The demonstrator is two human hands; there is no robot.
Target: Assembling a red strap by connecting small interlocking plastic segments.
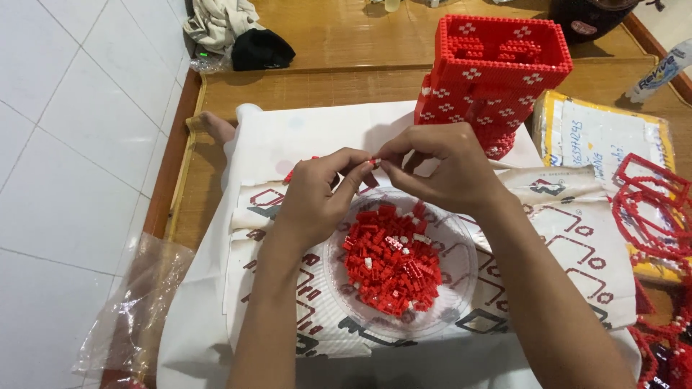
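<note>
My left hand [317, 191] and my right hand [443, 169] meet fingertip to fingertip above a clear plastic plate [461, 277]. Between the fingertips both pinch a tiny red and white brick piece [375, 163]. On the plate lies a heap of several small red bricks [393, 259] with a few white ones mixed in. A tall hollow red brick tower [494, 72] with white patterns stands just beyond my right hand.
White printed paper sheets [562, 216] cover the wooden surface under the plate. Flat red brick frames [652, 209] lie at the right on a yellow-edged package. A clear plastic bag [133, 302] lies at the left, cloths [231, 29] at the far left, a bottle [659, 72] far right.
</note>
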